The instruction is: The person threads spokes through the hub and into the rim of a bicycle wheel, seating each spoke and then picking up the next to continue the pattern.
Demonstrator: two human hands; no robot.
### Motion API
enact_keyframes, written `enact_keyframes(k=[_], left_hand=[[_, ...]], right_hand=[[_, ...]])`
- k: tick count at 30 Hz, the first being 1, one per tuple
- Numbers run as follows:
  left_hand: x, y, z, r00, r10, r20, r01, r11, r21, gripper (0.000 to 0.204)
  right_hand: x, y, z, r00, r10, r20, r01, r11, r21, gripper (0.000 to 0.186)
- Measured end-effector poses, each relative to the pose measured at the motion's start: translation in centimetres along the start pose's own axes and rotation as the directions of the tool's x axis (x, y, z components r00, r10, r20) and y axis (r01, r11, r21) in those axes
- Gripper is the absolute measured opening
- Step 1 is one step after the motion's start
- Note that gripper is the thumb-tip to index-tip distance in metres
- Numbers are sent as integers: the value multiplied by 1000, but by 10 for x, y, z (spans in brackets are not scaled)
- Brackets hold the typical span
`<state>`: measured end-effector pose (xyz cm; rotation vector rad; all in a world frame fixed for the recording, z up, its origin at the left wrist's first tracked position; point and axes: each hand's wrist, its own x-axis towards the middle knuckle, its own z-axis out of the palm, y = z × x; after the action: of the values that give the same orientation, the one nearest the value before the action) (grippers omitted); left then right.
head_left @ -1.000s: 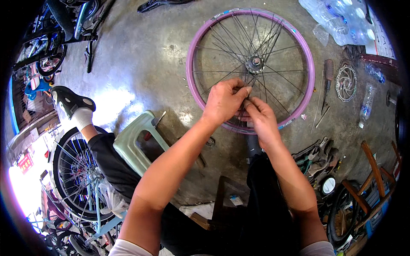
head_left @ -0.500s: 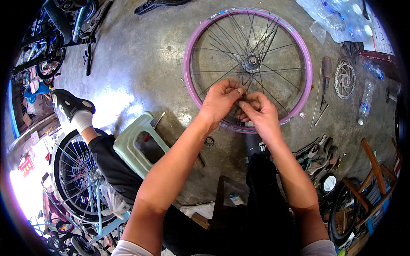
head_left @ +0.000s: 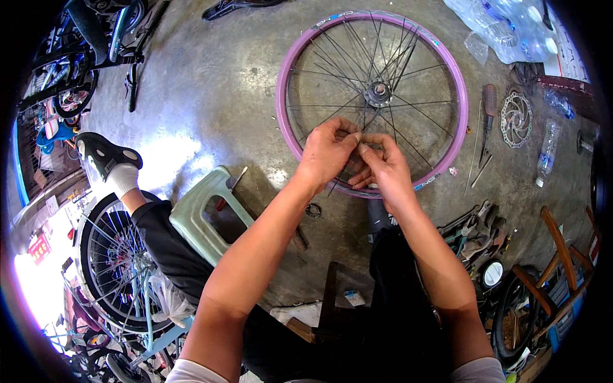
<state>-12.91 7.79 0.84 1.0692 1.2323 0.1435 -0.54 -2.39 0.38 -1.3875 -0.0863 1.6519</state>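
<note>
A purple bicycle wheel rim [head_left: 461, 83] lies on the floor in front of me, with thin dark spokes running to its hub [head_left: 378, 94]. Over its near side my left hand [head_left: 329, 150] is closed, thumb and forefinger pinching a thin dark spoke [head_left: 332, 186] whose lower end shows under the palm. Against those fingertips, my right hand [head_left: 386, 167] pinches with thumb and forefinger, its other fingers loosely curled. What sits between the right fingertips is too small and hidden to make out. Both hands cover part of the near rim.
Right of the wheel lie a screwdriver [head_left: 489, 105], a brake disc [head_left: 516, 119] and a plastic bottle [head_left: 547, 155]. Pliers and wrenches [head_left: 472, 230] are piled nearer me. A pale green stool [head_left: 185, 220] stands left, beside a bicycle wheel [head_left: 96, 268].
The wheel has turned slightly, its rim lettering shifting clockwise. The right hand has tilted a little, and a spoke end now shows below the left hand.
</note>
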Motion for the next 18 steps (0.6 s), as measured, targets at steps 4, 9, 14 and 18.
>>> enact_keyframes(k=[4, 9, 14, 18], left_hand=[[4, -10, -4, 994, 84, -66, -72, 984, 163, 19], [3, -5, -4, 987, 127, -94, -98, 958, 268, 15], [0, 3, -5, 933, 304, -191, -165, 835, 525, 18], [4, -5, -10, 835, 498, -235, -237, 711, 662, 18]], right_hand=[[1, 3, 1, 999, 33, -6, -32, 996, 88, 32], [5, 5, -2, 998, -62, -34, 63, 998, 25, 32], [21, 8, 2, 995, -92, -43, 94, 994, 51, 29], [31, 5, 9, 995, -101, 12, 99, 989, 112, 25]])
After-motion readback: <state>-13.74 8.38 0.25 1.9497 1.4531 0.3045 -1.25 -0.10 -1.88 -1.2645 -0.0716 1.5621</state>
